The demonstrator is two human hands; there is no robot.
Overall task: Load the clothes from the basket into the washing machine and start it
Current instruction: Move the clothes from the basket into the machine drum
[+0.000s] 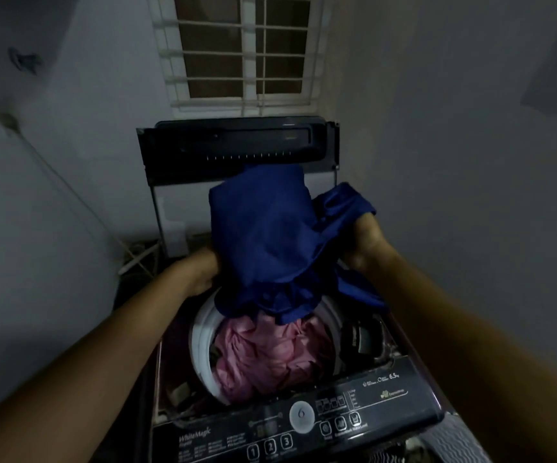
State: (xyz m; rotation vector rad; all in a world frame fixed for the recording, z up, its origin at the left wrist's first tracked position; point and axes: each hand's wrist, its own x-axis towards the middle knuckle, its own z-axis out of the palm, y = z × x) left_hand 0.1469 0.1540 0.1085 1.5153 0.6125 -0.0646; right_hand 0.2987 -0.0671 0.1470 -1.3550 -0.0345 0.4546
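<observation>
1. Nearest the camera, the two bare forearms reach in from the lower corners toward the middle of the view, the right one [470,332] looming larger than the left one [96,342].
2. The grey walls [454,145] meet in a corner behind the machine, with a barred window [240,51] set high between them.
3. The washing machine [414,406] is a dark top-loader standing in that corner, directly below the hands.
4. Its lid [237,145] stands raised, upright against the wall under the window.
5. The blue garment [263,235] is held up over the open drum; its lower folds hang down and touch the load inside.
6. The pink clothes [270,355] lie bunched in the drum, filling it near to the rim.
7. The white drum rim [200,332] curves around the left side of the pink load.
8. The control panel [223,426] runs along the front edge, printed with white text.
9. The right hand [367,242] has its grip closed tight around a bunched end of the blue garment.
10. The left hand [200,272] has its grip curled into the garment's left edge, with the fingertips hidden under the cloth.
11. A round pale dial [301,416] sits mid-panel.
12. Buttons marked 1, 2, 3 [270,446] line up below it.
</observation>
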